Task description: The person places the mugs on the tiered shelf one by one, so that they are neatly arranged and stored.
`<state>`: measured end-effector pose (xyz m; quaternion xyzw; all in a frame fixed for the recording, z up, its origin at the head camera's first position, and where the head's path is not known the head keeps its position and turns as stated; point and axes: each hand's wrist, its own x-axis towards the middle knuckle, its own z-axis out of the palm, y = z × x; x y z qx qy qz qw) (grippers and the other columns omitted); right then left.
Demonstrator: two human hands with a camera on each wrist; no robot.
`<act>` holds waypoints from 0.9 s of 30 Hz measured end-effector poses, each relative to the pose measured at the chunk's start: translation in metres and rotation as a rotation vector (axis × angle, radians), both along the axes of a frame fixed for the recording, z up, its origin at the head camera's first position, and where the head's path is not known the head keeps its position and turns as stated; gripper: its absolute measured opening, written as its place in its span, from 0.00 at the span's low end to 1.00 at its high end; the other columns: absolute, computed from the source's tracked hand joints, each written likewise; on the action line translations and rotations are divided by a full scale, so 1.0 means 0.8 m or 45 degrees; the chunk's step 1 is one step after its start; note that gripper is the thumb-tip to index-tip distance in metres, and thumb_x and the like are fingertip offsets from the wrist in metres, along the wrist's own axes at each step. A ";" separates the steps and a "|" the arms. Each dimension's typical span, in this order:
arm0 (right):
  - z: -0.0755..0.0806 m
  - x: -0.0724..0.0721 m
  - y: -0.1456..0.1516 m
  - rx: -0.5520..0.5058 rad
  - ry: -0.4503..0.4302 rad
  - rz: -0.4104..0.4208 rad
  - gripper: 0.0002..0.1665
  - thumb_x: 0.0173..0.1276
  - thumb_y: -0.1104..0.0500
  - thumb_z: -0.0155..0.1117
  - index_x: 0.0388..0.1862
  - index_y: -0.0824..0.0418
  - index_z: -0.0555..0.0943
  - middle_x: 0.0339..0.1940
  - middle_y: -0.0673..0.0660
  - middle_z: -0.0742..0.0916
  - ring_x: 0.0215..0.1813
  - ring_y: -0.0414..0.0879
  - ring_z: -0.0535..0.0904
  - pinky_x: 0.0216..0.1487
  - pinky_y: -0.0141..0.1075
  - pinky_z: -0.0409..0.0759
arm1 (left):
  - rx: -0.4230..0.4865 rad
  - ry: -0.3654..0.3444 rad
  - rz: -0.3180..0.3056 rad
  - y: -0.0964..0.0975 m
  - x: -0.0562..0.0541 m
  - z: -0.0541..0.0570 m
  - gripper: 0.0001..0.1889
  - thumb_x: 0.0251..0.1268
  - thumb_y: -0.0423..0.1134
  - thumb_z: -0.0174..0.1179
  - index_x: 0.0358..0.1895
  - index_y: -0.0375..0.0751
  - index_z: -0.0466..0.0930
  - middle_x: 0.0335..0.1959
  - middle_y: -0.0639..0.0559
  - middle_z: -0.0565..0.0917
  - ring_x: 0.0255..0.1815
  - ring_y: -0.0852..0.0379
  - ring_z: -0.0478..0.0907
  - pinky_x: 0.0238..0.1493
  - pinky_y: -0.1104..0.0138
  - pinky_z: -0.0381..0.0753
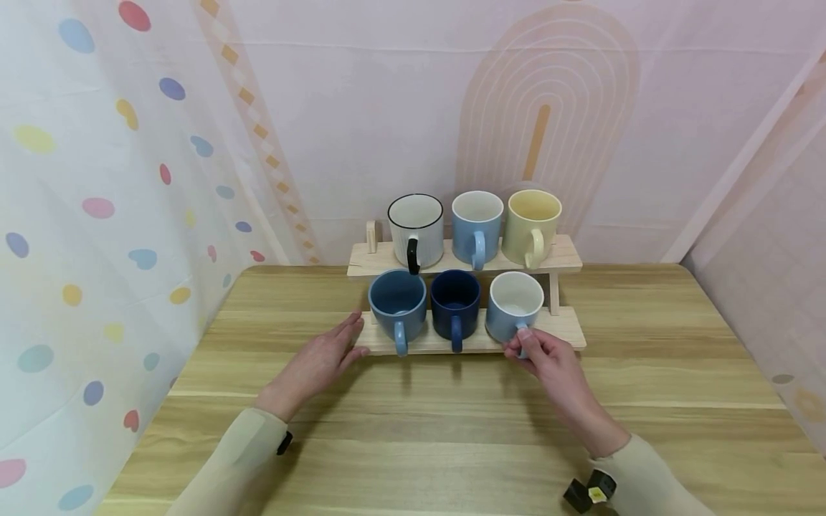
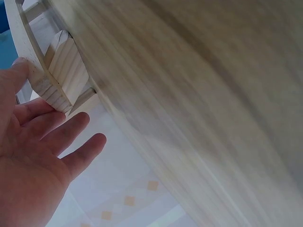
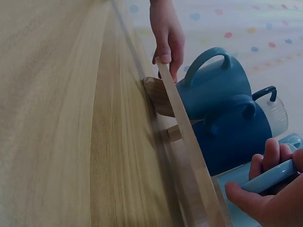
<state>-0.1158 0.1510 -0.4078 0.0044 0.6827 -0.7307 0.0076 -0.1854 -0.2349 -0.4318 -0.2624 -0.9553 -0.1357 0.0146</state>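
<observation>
My right hand [image 1: 548, 362] pinches the handle of a light blue mug [image 1: 506, 319] with a white inside, on the right of the lower shelf [image 1: 561, 328]. In the right wrist view, its thumb and fingers close round that handle [image 3: 274, 176]. My left hand [image 1: 320, 362] holds the left end of the wooden two-tier rack, thumb on the front edge of the lower board [image 2: 40, 71] and other fingers at its end. Beside the light blue mug stand a navy mug [image 1: 445, 326] and, nearest my left hand, a wider blue mug [image 1: 387, 319].
On the upper shelf [image 1: 361, 261] stand a white mug [image 1: 426, 240] with black rim and handle, a light blue mug [image 1: 466, 240] and a yellow mug [image 1: 516, 244]. All handles face forward. The rack stands on a wood-grain table [image 1: 413, 430], with a patterned curtain [image 1: 361, 129] behind.
</observation>
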 end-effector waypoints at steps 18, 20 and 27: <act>-0.002 -0.021 -0.007 -0.003 -0.024 0.015 0.21 0.87 0.58 0.47 0.43 0.75 0.78 0.44 0.61 0.84 0.47 0.43 0.85 0.59 0.36 0.83 | 0.003 -0.010 -0.024 -0.003 -0.005 0.004 0.35 0.81 0.52 0.55 0.76 0.27 0.64 0.79 0.34 0.63 0.71 0.36 0.72 0.68 0.45 0.73; -0.002 -0.023 -0.007 -0.003 -0.029 0.021 0.20 0.87 0.58 0.47 0.43 0.75 0.78 0.44 0.61 0.84 0.47 0.43 0.85 0.58 0.36 0.84 | 0.001 -0.012 -0.024 -0.003 -0.005 0.004 0.35 0.81 0.51 0.55 0.76 0.27 0.64 0.79 0.34 0.63 0.71 0.35 0.72 0.68 0.45 0.73; 0.000 -0.026 -0.005 0.004 -0.054 0.033 0.21 0.87 0.58 0.47 0.44 0.75 0.79 0.42 0.58 0.84 0.47 0.42 0.85 0.58 0.36 0.84 | -0.001 -0.009 -0.025 -0.002 -0.005 0.005 0.34 0.81 0.51 0.55 0.76 0.27 0.64 0.79 0.34 0.63 0.71 0.35 0.72 0.68 0.45 0.73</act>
